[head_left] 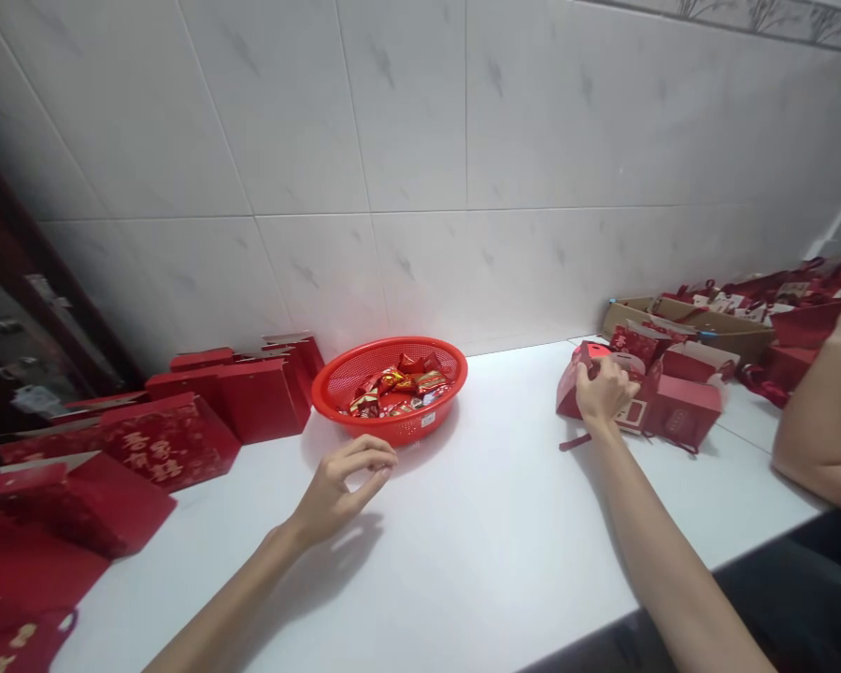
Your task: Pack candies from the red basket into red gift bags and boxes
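My left hand (340,491) hovers over the table just in front of a red plastic basket (375,432). Its fingers are loosely curved, the thumb tip close to the fingertips, and nothing shows between them. Inside the basket lie several wrapped candies (396,381) in red and gold. Off to the right, my right hand (605,393) is closed on the top of a small red gift box (569,393); the fingertips are partly hidden. A dark red ribbon (575,442) hangs from near that box onto the table. More red gift boxes (683,408) stand right beside it.
Red paper gift bags (263,397) stand in rows along the left side of the white table (463,542). At the back right, a cardboard box (735,336) sits beside many red packages. Another person's arm (823,430) rests at the right edge. A tiled wall (420,252) rises behind.
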Tool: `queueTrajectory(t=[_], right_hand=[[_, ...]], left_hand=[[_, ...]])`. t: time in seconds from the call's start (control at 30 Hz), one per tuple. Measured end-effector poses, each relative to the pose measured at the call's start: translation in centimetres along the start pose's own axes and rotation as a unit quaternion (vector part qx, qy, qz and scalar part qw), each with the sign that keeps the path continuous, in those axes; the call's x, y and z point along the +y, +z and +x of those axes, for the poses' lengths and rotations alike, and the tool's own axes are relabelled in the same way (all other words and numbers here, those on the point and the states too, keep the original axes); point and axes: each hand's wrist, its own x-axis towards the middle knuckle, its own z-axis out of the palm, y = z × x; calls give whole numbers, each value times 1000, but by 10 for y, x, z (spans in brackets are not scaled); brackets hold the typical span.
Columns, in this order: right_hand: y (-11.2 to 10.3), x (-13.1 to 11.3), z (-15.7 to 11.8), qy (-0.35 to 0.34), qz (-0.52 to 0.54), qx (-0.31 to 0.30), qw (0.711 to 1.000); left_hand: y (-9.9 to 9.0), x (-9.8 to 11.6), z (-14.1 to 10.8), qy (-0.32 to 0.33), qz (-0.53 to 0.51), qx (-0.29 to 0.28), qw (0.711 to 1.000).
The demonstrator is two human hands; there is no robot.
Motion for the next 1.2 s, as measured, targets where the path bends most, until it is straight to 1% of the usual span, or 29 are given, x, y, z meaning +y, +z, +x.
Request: queueTrajectory(t=[0.07,0.13,0.27,0.4,0.47,0.5,0.57,0.6,0.63,0.67,0.73,0.8,0.83,0.87,0.9,0.97,1.07,1.1,1.13,1.2], right_hand=[[7,0,-5,-17,-19,8,1000],[12,-2,-11,-45,-27,1,999],[16,-5,-22,-103,-22,11,994],[20,-17,-34,-177,29,23,984],[21,-30,-47,-234,71,7,970],[20,-37,-57,-273,99,-6,957],[15,-55,-82,-356,162,-42,919],[10,-63,-98,-398,194,-66,894],[3,-72,-114,-440,234,-87,863],[-5,-79,-132,-479,282,-102,825],[-26,-93,-170,-551,376,-148,730],[-50,-102,-206,-603,440,-208,632],[-62,-105,-222,-632,449,-254,578],[-72,-107,-237,-677,442,-289,512],[-79,-108,-251,-710,432,-306,465],[-86,-108,-274,-745,415,-321,412],[-81,-107,-296,-737,410,-350,407],[-78,-106,-300,-726,412,-365,413],[-75,-106,-302,-711,407,-385,424],[-72,-106,-305,-689,397,-420,436]], left_hand=[[-3,1,0,-9,1,-1,1000],[-6,3,-1,-18,5,2,1000],[-11,7,-5,-30,15,20,999],[-21,7,-10,-34,39,45,998],[-33,6,-12,-41,67,65,995],[-41,6,-14,-44,86,79,992],[-61,5,-19,-59,131,116,983],[-73,5,-22,-74,157,138,975],[-86,6,-26,-96,184,160,965],[-100,7,-31,-120,213,181,953],[-129,9,-43,-164,264,223,924],[-157,13,-56,-210,308,269,888],[-171,15,-62,-237,322,291,869],[-184,18,-67,-267,335,310,849],[-196,20,-72,-301,347,323,828],[-216,23,-79,-369,384,333,779],[-237,23,-85,-463,446,319,696],[-242,21,-86,-487,459,305,678],[-246,19,-86,-506,467,285,667],[-252,14,-86,-535,470,240,659]])
